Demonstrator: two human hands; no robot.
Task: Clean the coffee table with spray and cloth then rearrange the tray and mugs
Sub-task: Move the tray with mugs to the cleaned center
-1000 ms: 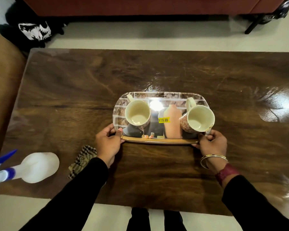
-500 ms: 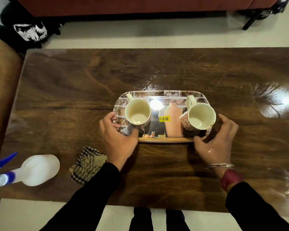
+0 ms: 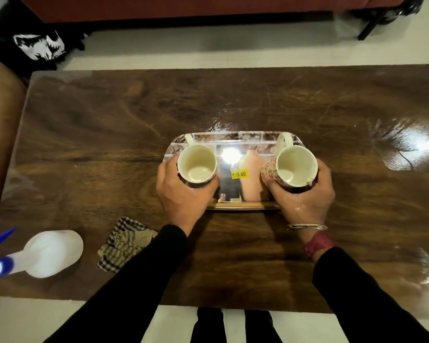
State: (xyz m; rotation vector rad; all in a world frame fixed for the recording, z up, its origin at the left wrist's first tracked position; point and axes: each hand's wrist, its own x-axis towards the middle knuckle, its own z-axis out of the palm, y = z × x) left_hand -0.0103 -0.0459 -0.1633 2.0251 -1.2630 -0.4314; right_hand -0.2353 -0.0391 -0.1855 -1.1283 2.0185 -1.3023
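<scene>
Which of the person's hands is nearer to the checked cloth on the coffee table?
Left. The left hand grips a mug just above the checked cloth; the right hand holds the other mug across the tray.

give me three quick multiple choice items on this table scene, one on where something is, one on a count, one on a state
1. Where does the checked cloth lie?
A. on the tray
B. on the table between the spray bottle and the tray
C. on the floor

2. How many mugs are on the tray?
A. one
B. two
C. three

3. What are the hands doing?
A. each wraps a mug
B. both grip the tray rim
C. both rest flat on the table

Answers: 1 B, the checked cloth lies on the coffee table right of the spray bottle. 2 B, a left mug and a right mug stand on the tray. 3 A, the left hand and right hand each curl round one.
</scene>
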